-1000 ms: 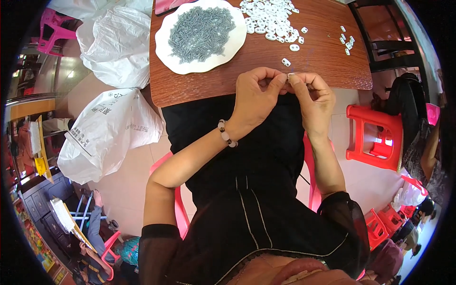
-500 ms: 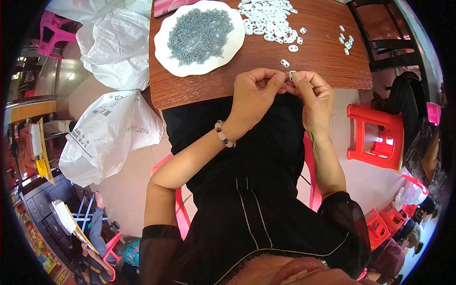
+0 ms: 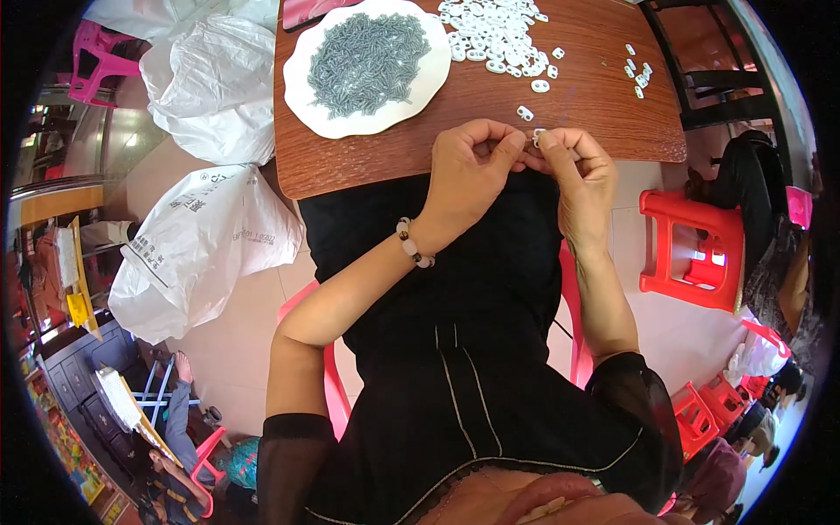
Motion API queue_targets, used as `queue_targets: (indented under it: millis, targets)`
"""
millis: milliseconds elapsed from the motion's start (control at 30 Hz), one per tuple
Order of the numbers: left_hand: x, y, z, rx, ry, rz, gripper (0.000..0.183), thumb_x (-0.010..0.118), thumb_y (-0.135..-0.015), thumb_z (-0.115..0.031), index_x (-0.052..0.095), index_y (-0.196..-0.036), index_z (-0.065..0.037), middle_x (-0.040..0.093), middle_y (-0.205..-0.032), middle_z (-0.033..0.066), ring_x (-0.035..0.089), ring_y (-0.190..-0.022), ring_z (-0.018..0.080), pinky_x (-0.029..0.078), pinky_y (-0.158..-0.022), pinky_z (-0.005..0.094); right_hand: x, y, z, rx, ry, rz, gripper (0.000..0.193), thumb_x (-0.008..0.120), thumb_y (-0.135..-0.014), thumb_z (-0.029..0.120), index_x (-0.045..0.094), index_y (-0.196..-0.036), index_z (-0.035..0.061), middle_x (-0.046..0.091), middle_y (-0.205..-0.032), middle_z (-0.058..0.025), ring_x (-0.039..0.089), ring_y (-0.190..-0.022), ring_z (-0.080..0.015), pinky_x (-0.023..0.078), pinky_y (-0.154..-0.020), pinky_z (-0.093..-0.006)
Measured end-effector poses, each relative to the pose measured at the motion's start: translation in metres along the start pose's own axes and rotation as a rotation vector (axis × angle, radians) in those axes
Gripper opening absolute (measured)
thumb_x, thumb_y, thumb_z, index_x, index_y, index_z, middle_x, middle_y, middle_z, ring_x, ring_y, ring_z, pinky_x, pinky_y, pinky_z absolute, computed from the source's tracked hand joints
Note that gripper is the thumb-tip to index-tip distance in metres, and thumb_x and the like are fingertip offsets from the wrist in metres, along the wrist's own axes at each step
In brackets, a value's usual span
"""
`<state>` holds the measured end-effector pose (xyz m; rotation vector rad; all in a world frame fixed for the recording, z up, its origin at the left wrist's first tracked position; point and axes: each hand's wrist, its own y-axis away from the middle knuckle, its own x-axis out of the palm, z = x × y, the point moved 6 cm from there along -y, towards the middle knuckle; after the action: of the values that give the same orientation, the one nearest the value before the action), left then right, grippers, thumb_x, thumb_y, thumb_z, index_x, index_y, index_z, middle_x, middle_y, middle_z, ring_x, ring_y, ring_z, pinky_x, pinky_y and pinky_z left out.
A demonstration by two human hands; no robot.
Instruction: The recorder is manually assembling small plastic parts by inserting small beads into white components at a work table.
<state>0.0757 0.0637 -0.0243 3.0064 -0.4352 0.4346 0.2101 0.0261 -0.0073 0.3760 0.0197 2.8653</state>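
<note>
Over the table's near edge, my left hand (image 3: 472, 171) and my right hand (image 3: 581, 171) meet fingertip to fingertip. The right thumb and index finger grip a small white oval piece with two holes (image 3: 538, 135), mostly covered by the fingertips. The left thumb and index finger are pinched beside it; whatever lies between them is hidden. Just beyond the fingers lies one similar loose white piece (image 3: 525, 113), and farther off another (image 3: 540, 86). A pile of these white pieces (image 3: 494, 31) is spread at the far side. Left of it stands a white wavy-rimmed plate (image 3: 302, 94) heaped with small grey ribbed cylinders (image 3: 372, 63).
The brown wooden table (image 3: 394, 157) has a few white pieces (image 3: 641, 79) scattered at the right. White sacks (image 3: 206, 254) stand on the floor at the left. A red stool (image 3: 691, 254) is to the right. Other people sit at both sides.
</note>
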Motion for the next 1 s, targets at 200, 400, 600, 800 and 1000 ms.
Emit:
queue_targets:
  millis: [200, 400, 600, 800, 1000]
  targets:
    - [-0.002, -0.001, 0.001, -0.018, -0.035, -0.012, 0.017, 0.065, -0.089, -0.009, 0.065, -0.088, 0.008, 0.068, -0.076, 0.0088, 0.065, -0.067, 0.01, 0.053, -0.062, 0.022, 0.004, 0.001, 0.004, -0.034, 0.085, 0.002, 0.009, 0.063, -0.091, 0.006, 0.064, -0.092, -0.0027, 0.068, -0.085, -0.0052, 0.064, -0.076, -0.0077, 0.052, -0.071, -0.0208]
    - [0.0, 0.002, -0.007, -0.045, -0.129, 0.008, 0.018, 0.064, -0.091, -0.012, 0.067, -0.092, 0.006, 0.069, -0.082, 0.0097, 0.065, -0.072, 0.0117, 0.053, -0.068, 0.0232, 0.003, 0.003, 0.008, -0.095, 0.174, -0.025, 0.008, 0.064, -0.09, 0.005, 0.065, -0.092, -0.003, 0.068, -0.084, -0.0053, 0.064, -0.075, -0.0073, 0.051, -0.07, -0.0196]
    - [0.0, 0.002, -0.009, -0.018, -0.207, 0.007, 0.017, 0.065, -0.09, -0.011, 0.067, -0.092, 0.005, 0.069, -0.081, 0.0087, 0.064, -0.07, 0.0108, 0.052, -0.065, 0.0222, 0.003, 0.003, 0.006, -0.056, 0.111, -0.025, 0.009, 0.065, -0.09, 0.005, 0.065, -0.093, -0.0039, 0.069, -0.085, -0.0056, 0.064, -0.075, -0.0075, 0.05, -0.07, -0.0193]
    - [0.0, 0.002, -0.006, -0.005, -0.161, -0.023, 0.016, 0.066, -0.09, -0.01, 0.067, -0.091, 0.006, 0.069, -0.079, 0.0088, 0.064, -0.069, 0.0107, 0.052, -0.065, 0.0226, 0.004, 0.004, 0.007, -0.08, 0.126, -0.005, 0.009, 0.065, -0.09, 0.005, 0.065, -0.092, -0.0038, 0.068, -0.084, -0.0053, 0.064, -0.075, -0.0075, 0.05, -0.069, -0.0191]
    - [0.001, 0.004, -0.004, 0.005, -0.186, -0.022, 0.016, 0.065, -0.09, -0.009, 0.066, -0.091, 0.007, 0.069, -0.079, 0.0094, 0.064, -0.069, 0.0112, 0.053, -0.065, 0.0231, 0.002, 0.005, 0.008, -0.114, 0.258, -0.019, 0.008, 0.065, -0.09, 0.006, 0.065, -0.09, -0.0026, 0.068, -0.081, -0.0033, 0.061, -0.07, -0.0034, 0.047, -0.063, -0.0161]
